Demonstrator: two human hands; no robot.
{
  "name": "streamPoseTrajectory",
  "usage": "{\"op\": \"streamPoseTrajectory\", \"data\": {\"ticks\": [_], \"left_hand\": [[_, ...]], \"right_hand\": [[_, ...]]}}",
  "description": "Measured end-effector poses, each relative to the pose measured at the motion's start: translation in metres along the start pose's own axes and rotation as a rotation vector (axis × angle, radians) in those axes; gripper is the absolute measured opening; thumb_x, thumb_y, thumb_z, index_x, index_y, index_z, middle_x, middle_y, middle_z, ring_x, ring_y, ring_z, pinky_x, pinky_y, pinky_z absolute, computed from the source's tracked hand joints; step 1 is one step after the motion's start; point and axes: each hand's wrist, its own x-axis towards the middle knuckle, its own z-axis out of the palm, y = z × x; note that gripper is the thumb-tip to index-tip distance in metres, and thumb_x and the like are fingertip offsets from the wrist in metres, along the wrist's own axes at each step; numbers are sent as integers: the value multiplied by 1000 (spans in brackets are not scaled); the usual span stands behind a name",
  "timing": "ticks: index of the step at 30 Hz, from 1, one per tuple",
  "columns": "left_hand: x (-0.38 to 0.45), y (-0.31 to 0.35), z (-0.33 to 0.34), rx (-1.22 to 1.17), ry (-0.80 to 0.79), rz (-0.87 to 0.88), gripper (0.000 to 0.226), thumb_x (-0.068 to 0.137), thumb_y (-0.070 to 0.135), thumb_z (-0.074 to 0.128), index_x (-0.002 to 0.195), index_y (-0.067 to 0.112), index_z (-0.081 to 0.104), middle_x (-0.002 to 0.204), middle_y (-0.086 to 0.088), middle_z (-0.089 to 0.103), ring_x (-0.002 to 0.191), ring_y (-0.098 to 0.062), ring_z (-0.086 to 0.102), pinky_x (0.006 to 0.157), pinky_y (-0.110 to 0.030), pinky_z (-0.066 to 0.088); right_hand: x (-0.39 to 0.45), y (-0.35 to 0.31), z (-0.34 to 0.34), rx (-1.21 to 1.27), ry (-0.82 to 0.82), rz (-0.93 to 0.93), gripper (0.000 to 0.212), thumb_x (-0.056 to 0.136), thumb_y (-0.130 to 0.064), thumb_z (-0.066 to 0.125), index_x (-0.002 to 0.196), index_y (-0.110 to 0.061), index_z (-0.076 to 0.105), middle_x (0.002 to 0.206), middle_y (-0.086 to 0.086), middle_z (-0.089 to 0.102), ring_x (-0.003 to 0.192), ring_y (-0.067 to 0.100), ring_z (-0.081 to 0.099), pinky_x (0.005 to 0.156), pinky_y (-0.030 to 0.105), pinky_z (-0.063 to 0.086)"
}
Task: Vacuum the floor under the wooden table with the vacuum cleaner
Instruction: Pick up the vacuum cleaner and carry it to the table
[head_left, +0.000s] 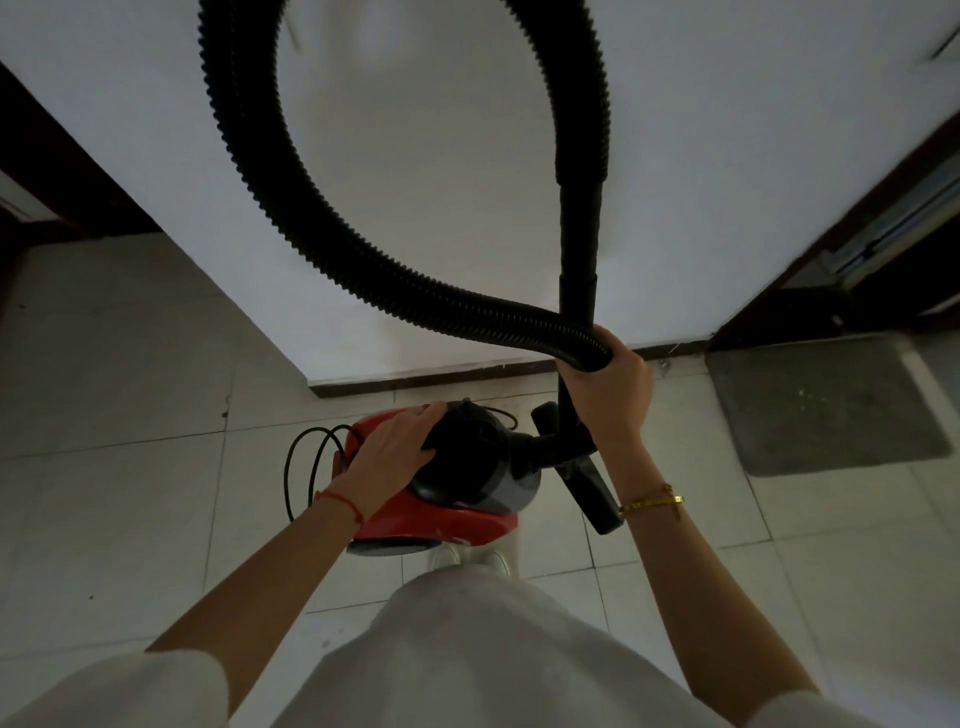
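Observation:
A red and black vacuum cleaner (457, 493) sits on the tiled floor right in front of my feet. My left hand (387, 457) lies on top of its body, fingers wrapped over the black dome. My right hand (608, 384) grips the black ribbed hose (311, 249) together with the rigid wand (577, 249), which stands upright. The hose loops high up and out of the top of the view. The black floor nozzle (597, 499) rests on the tiles below my right wrist. No wooden table is in view.
A white wall (467, 156) with a dark baseboard stands straight ahead. A grey mat (826, 405) lies on the floor at the right by a dark doorway. The black power cord (306, 462) coils to the left of the vacuum. Dark door frame at far left.

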Motion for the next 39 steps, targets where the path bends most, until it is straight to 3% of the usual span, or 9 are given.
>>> {"op": "streamPoseTrajectory", "data": {"ticks": [2,6,11,15,23,28,35,39], "left_hand": [[1,4,1,6,-19,16,51,88,11,61,135,17,41,125,-5,58,112,-21,57,94,-30,47],[7,13,2,-3,-33,68,55,87,11,61,138,18,42,125,-5,58,113,-21,57,96,-32,48],[18,29,7,7,-64,208,52,85,11,62,135,20,46,122,-1,59,111,-18,59,96,-31,48],[27,48,14,24,-147,349,57,86,10,61,140,18,42,125,-4,58,116,-19,56,99,-36,47],[16,95,35,109,-372,735,58,84,7,62,138,16,43,122,-6,57,114,-23,55,95,-37,47],[-14,138,53,194,-513,954,60,90,11,59,145,14,35,137,-9,49,126,-24,46,105,-35,38],[-75,214,96,260,-658,1251,51,83,6,63,129,19,47,116,-4,60,104,-23,60,85,-32,50],[-122,264,129,268,-734,1401,58,80,6,64,131,25,46,119,-1,60,104,-23,61,86,-36,52]], "right_hand": [[-3,4,-7,-2,19,1,35,76,-28,75,111,-25,69,83,-10,72,72,3,63,64,15,50],[-10,11,-27,-10,68,22,34,77,-26,75,110,-25,69,76,-14,67,70,6,64,68,23,54],[-31,22,-60,-14,187,95,38,75,-26,78,112,-26,69,76,-18,63,70,1,60,62,5,40],[-65,33,-87,-28,327,186,40,75,-29,77,113,-25,68,88,-9,71,78,3,62,74,18,51],[-185,53,-122,-33,696,411,36,71,-31,76,106,-26,71,87,-7,74,81,9,69,74,35,57],[-273,54,-140,-103,912,582,32,72,-32,77,104,-27,72,82,-6,74,77,11,69,69,28,56],[-391,54,-168,-207,1179,758,31,73,-27,78,103,-23,72,74,-15,67,67,3,64,63,17,52],[-454,61,-192,-240,1310,868,28,72,-26,77,99,-24,72,73,-10,69,66,7,64,62,24,53]]}}
